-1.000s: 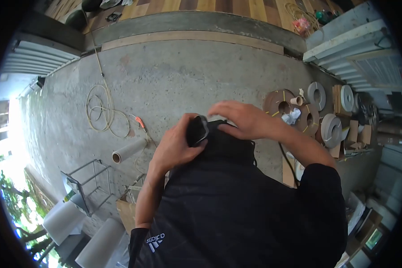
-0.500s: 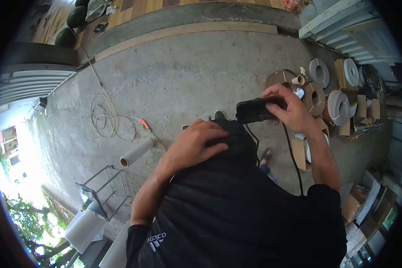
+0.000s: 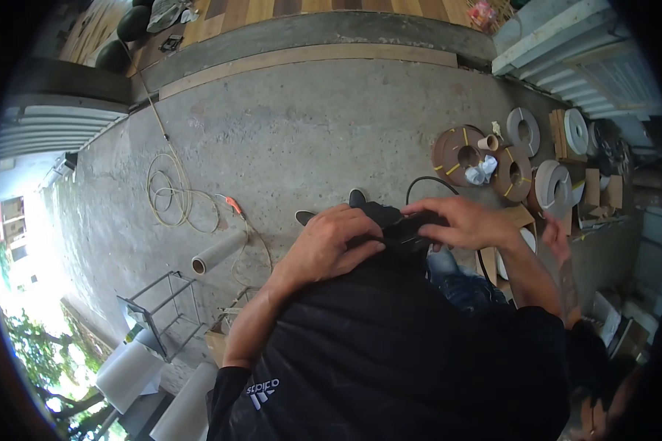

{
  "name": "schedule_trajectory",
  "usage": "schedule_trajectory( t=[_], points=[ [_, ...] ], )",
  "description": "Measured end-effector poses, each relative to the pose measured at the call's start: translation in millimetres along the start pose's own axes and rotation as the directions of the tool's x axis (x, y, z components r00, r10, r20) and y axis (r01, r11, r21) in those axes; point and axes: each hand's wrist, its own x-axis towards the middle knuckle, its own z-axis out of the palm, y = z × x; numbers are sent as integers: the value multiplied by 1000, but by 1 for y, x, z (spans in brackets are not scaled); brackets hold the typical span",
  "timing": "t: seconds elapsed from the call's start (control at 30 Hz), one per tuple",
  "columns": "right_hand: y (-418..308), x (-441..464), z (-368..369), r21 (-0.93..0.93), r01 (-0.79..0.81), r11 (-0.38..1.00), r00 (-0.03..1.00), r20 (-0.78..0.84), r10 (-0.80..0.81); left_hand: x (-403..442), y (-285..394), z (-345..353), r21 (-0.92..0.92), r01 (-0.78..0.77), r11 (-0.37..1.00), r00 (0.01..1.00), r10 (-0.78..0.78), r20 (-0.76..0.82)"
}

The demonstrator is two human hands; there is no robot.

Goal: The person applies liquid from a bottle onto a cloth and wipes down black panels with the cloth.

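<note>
Right hand (image 3: 467, 223) swung back in over the last half second and brought the black object (image 3: 404, 230) from out on the right to the waist, beside the left hand (image 3: 331, 242). Co-worker's jeans (image 3: 460, 285) and hand (image 3: 557, 237) came into view on the right; earlier I only had a foot and lower leg there.

Right thumb and fingers were pinching the object's right end. Left fingers were curled with the thumb apart, at its left end; I couldn't tell if they gripped it or just the black shirt (image 3: 419, 345). Black on black, so its lower edge was lost to me.

Clearance: wide concrete floor (image 3: 294, 140) ahead, past the shoe tips, up to the wood strip (image 3: 309, 65) along the step. Left side was bounded by the coiled hose (image 3: 173, 197), film roll (image 3: 219, 253) and metal frame (image 3: 173, 309). Right side was tighter: brown rolls (image 3: 456, 160) further out, co-worker close in, black cable (image 3: 434, 178) arching just behind the right hand.

Text: "adidas" logo (image 3: 260, 395) on the shirt, upside down from my view. Nothing else I could read.
</note>
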Motion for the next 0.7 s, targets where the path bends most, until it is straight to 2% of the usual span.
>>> schedule_trajectory(
  t=[0.03, 0.07, 0.1, 0.17, 0.23, 0.3, 0.37, 0.4, 0.47, 0.53, 0.6, 0.67, 0.7],
  points=[
    [0, 2, 5, -141, 74, 987, 996, -29, -78, 0, 1, 0, 23, 7, 1000, 1000, -7, -8],
    [-3, 4, 8, -95, 33, 995, 997, -66, -39, -1, 1, 0, 31, 12, 999, 999, -11, -31],
    [-1, 7, 14, -230, 107, 967, 979, -147, -143, -2, 1, 0, 41, 8, 999, 998, -5, -60],
    [25, 22, 20, -522, 327, 787, 854, -193, -483, -5, -3, -3, 91, -44, 995, 992, 54, -111],
    [-1, 24, 8, -596, 225, 771, 940, -75, -333, -8, 4, -8, 120, -20, 993, 987, 39, -156],
    [-29, 36, 0, -619, 193, 761, 973, 23, -228, -16, -2, -8, 122, -24, 992, 983, 46, -176],
    [-46, 55, -7, -741, 312, 594, 948, 201, -247, -26, 0, -11, 84, -28, 996, 975, 46, -215],
    [-53, 64, -4, -790, 404, 461, 896, 240, -373, -29, 1, -16, 115, -41, 993, 967, 68, -245],
    [-56, 76, 12, -830, 382, 407, 903, 241, -357, -42, 4, -23, 71, 58, 996, 956, -35, -290],
    [-55, 89, 31, -877, 274, 396, 941, 160, -297, -51, -2, -32, 114, 61, 992, 952, -24, -305],
    [-65, 101, 45, -873, 248, 419, 963, 176, -203, -58, -13, -41, 130, 32, 991, 945, 12, -328],
    [-65, 125, 41, -608, 520, 600, 854, 364, -371, -62, -9, -56, 242, -11, 970, 949, 86, -302],
    [-74, 131, 38, -548, 499, 671, 856, 434, -282, -64, -16, -58, 234, -23, 972, 948, 96, -303]
  ],
)
